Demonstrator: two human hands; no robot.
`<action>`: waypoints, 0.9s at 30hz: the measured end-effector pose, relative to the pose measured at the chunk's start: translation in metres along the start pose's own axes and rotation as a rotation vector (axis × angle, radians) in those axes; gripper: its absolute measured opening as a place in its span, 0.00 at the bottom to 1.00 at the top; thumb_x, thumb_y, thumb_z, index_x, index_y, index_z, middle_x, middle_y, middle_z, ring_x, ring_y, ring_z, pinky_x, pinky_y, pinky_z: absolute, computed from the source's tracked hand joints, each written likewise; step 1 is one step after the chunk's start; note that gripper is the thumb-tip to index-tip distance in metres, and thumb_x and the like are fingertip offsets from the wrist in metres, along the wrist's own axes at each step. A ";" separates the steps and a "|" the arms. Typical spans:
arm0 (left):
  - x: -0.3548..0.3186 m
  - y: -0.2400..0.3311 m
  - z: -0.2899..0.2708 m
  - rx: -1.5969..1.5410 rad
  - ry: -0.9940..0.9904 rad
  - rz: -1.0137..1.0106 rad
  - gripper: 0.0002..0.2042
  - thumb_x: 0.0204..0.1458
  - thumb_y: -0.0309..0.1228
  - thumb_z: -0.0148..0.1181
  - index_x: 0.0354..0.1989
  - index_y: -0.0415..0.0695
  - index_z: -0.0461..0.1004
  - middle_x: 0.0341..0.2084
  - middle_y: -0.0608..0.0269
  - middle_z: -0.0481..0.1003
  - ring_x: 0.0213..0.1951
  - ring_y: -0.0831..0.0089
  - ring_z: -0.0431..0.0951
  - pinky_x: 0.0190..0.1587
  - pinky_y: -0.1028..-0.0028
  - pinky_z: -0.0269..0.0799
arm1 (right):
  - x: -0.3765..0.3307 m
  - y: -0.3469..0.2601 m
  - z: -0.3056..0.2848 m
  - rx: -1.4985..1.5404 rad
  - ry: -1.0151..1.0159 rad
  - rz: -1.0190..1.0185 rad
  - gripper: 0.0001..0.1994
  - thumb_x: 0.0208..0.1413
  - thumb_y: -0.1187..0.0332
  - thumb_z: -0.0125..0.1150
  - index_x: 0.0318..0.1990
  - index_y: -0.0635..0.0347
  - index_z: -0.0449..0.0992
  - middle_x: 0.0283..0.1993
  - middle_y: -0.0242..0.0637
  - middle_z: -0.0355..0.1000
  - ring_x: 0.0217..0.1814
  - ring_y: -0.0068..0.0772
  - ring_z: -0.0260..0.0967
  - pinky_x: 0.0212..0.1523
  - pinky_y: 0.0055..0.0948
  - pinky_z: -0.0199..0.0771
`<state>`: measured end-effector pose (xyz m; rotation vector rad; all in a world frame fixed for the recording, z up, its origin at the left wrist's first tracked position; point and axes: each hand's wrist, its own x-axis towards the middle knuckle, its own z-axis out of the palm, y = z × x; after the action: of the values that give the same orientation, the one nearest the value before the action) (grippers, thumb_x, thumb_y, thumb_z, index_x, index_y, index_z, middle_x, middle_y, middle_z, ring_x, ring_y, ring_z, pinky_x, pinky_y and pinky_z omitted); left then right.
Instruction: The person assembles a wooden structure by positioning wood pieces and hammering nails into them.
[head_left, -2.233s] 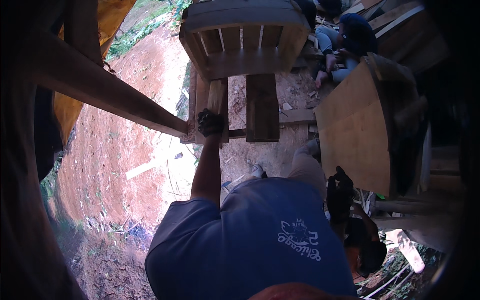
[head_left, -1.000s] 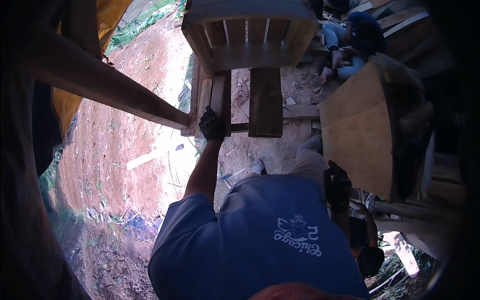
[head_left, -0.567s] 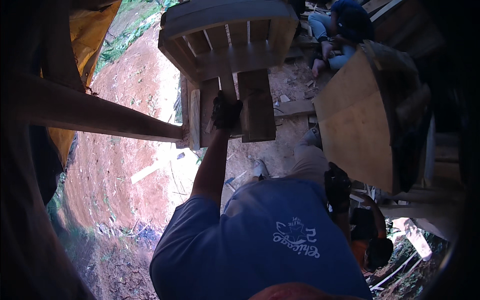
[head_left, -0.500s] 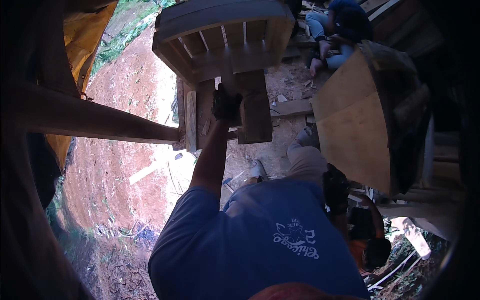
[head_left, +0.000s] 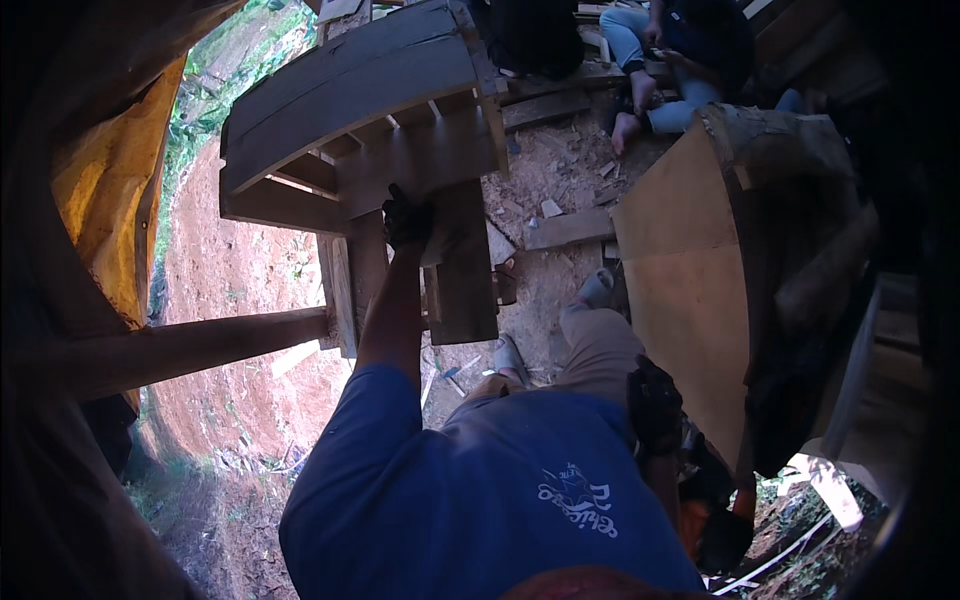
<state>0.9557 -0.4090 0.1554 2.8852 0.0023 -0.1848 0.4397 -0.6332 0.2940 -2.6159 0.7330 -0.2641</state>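
My left hand, in a black glove, reaches forward to a slatted wooden frame with a curved front board. Its fingers look stretched out against the wood, at the inner edge of the frame; what lies under the palm is hidden. Just below the hand is a dark flat board, and a narrow upright plank stands to its left. My right hand, also gloved in black, hangs beside my right thigh, apart from the wood. Its fingers are too dark to make out.
A large pale wooden panel piece stands on the right. A thick beam crosses from the left. One person sits at the far right; another is low behind my right arm. Wood scraps litter the dirt floor.
The slatted frame now sits farther left and is tilted in the picture, while the whole view has shifted. My left hand has moved left along the wood; my right hand stays by my side.
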 end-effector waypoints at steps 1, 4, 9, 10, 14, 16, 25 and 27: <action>0.005 0.003 0.001 0.000 -0.036 0.022 0.51 0.48 0.59 0.72 0.76 0.47 0.55 0.56 0.40 0.73 0.58 0.41 0.79 0.57 0.47 0.78 | 0.012 0.001 -0.003 0.049 0.017 0.003 0.11 0.63 0.70 0.66 0.51 0.59 0.84 0.50 0.40 0.84 0.49 0.42 0.83 0.52 0.40 0.83; 0.012 0.004 -0.010 -0.003 -0.080 0.056 0.54 0.48 0.61 0.73 0.78 0.45 0.54 0.58 0.40 0.73 0.59 0.42 0.78 0.59 0.49 0.76 | 0.038 0.019 0.007 -0.035 -0.010 -0.120 0.11 0.63 0.70 0.66 0.52 0.58 0.81 0.52 0.36 0.83 0.51 0.40 0.81 0.48 0.37 0.82; 0.021 -0.015 -0.023 -0.152 -0.090 0.034 0.51 0.53 0.64 0.68 0.79 0.43 0.57 0.60 0.43 0.75 0.60 0.45 0.78 0.62 0.50 0.74 | 0.069 0.030 0.013 0.149 -0.153 -0.078 0.14 0.63 0.68 0.66 0.55 0.58 0.81 0.50 0.40 0.83 0.49 0.42 0.81 0.50 0.41 0.82; 0.021 -0.017 -0.028 -0.157 -0.069 0.061 0.49 0.56 0.63 0.66 0.78 0.43 0.59 0.59 0.44 0.76 0.60 0.46 0.78 0.61 0.51 0.74 | 0.067 0.029 0.016 0.182 -0.175 -0.042 0.14 0.63 0.68 0.66 0.56 0.58 0.81 0.50 0.41 0.83 0.49 0.43 0.81 0.50 0.41 0.81; -0.001 -0.049 -0.037 -0.171 0.128 0.091 0.39 0.62 0.57 0.64 0.73 0.41 0.66 0.57 0.45 0.77 0.56 0.50 0.80 0.59 0.54 0.76 | 0.089 -0.006 -0.003 0.226 -0.225 0.038 0.17 0.64 0.67 0.65 0.58 0.56 0.81 0.47 0.43 0.83 0.50 0.45 0.81 0.52 0.42 0.81; -0.036 -0.061 -0.040 -0.236 0.163 0.072 0.34 0.65 0.52 0.64 0.71 0.40 0.69 0.57 0.48 0.77 0.53 0.55 0.80 0.58 0.58 0.76 | 0.102 -0.019 -0.014 0.189 -0.111 0.011 0.18 0.63 0.67 0.67 0.60 0.56 0.81 0.44 0.41 0.83 0.49 0.41 0.82 0.52 0.39 0.81; -0.211 -0.123 -0.043 -0.364 -0.174 0.570 0.25 0.64 0.35 0.67 0.66 0.39 0.72 0.51 0.49 0.77 0.46 0.57 0.80 0.48 0.60 0.78 | 0.214 -0.036 -0.106 -0.204 0.552 0.007 0.33 0.58 0.57 0.76 0.69 0.52 0.73 0.63 0.41 0.77 0.64 0.40 0.75 0.65 0.41 0.75; -0.223 -0.131 -0.048 -0.363 -0.203 0.635 0.23 0.63 0.33 0.67 0.64 0.38 0.73 0.49 0.50 0.78 0.45 0.57 0.80 0.48 0.60 0.78 | 0.258 -0.037 -0.132 -0.368 0.695 -0.064 0.39 0.50 0.58 0.82 0.70 0.53 0.72 0.62 0.42 0.77 0.68 0.48 0.72 0.71 0.43 0.69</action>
<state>0.7386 -0.2667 0.1972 2.3537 -0.8116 -0.3117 0.6365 -0.7859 0.4466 -2.8936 0.9862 -1.2000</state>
